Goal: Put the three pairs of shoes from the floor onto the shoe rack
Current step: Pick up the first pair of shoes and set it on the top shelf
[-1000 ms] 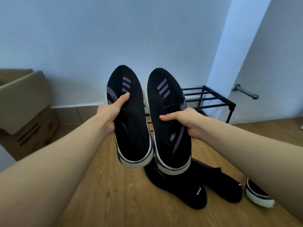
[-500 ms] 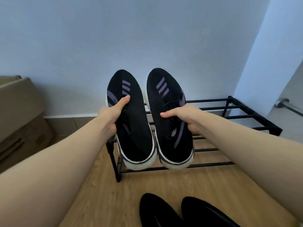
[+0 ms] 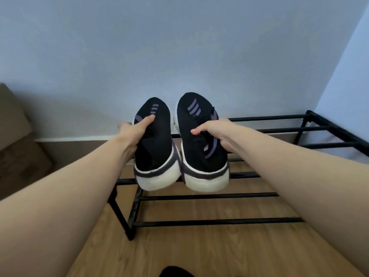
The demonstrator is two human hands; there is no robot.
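Black knit sneakers with purple stripes, one clamped in the left hand [image 3: 137,130] and one in the right hand [image 3: 214,129], hang above the shoe rack [image 3: 209,221] top bars. Left sneaker [image 3: 154,148] and right sneaker [image 3: 201,144] run lengthwise away from the person, toes toward the wall [image 3: 179,47], white heels nearest, side by side and almost touching.

Head view, forward-down, close over shoe rack [image 3: 209,196], edges perhaps warped

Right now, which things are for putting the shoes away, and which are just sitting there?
For the job:
- black knit sneaker with purple stripes, in the left hand
- its matching sneaker, in the right hand
- black metal bar shoe rack
- black shoe at the bottom edge

Just there:
- brown cardboard box
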